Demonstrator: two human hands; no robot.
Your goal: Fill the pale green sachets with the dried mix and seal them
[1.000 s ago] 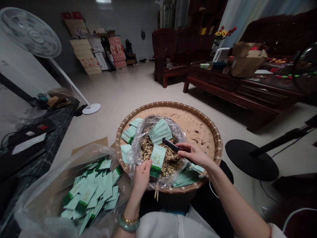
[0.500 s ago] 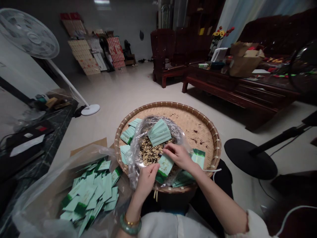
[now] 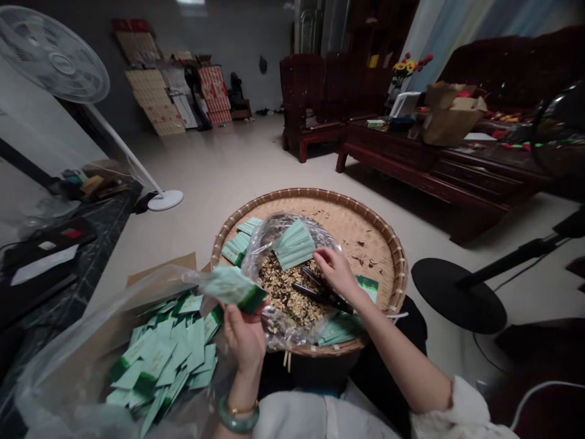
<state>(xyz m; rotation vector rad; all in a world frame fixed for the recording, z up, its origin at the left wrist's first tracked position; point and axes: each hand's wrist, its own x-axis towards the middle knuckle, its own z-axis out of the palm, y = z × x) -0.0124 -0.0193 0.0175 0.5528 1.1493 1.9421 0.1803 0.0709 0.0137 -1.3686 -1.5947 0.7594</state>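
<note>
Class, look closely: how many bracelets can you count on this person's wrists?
2. Both are on the left wrist: a gold bracelet nearer the hand, and a thicker green bangle right beside it. The right wrist shows none.

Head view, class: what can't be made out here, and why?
All in the head view:
- Print on the packet in the left hand: motion blur.
- Whether the white cord joins the black tool: right forearm hides it.
- Tray floor under the bag: covered by the dry mix.
- White fan's far side: cut off by left edge.
</note>
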